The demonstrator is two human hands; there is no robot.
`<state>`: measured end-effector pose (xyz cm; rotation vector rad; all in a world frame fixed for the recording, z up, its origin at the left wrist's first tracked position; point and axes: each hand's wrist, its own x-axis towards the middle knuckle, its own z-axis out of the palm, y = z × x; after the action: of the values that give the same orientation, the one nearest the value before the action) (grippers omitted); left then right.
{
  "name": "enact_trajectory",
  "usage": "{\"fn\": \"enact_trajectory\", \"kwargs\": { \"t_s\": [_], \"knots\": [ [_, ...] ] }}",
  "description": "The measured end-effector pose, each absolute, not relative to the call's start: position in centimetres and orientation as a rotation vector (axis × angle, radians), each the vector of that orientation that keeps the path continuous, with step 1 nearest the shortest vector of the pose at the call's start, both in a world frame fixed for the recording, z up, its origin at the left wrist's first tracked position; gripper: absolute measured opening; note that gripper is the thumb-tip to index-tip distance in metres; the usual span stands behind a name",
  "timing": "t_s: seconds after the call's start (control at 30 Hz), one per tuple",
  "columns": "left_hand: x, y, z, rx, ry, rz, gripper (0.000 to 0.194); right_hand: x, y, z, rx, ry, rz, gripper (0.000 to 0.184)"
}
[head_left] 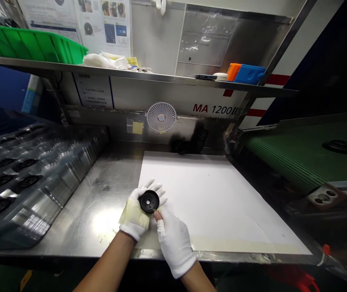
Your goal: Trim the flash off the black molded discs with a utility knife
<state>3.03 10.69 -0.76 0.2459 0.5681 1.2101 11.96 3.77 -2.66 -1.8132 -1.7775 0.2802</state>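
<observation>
Head view: the left fingers [151,187] curl around the rim of a black round disc [148,201], clasping it, while the right thumb [158,217] touches its lower edge; the other right fingers are hidden, so their grip cannot be told. The disc sits above the left palm, its central bore facing up toward the camera; being circular, it shows no long axis. The white-gloved left hand [134,215] and right hand [175,243] are over the near edge of a white paper sheet [210,194] on a stainless steel bench [100,202], beside a clear tray [54,194] of similar discs.
</observation>
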Motion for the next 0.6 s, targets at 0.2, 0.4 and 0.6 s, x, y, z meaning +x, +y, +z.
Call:
{"fn": "enact_trajectory", "kwargs": {
  "t_s": [0.2, 0.4, 0.6],
  "knots": [
    [3.0, 10.8, -0.8, 0.220, 0.566, 1.219, 0.017, 12.8, 4.0, -3.2, -1.848, -1.782, 0.265, 0.029],
    [4.4, 11.2, -1.2, 0.227, 0.591, 1.463, 0.012, 11.0, 3.6, -3.2, -1.887, -1.763, 0.264, 0.027],
    [3.2, 10.9, -0.9, 0.257, 0.596, 1.255, 0.030, 11.6, 3.9, -2.9, -1.864, -1.766, 0.256, 0.028]
  ]
}}
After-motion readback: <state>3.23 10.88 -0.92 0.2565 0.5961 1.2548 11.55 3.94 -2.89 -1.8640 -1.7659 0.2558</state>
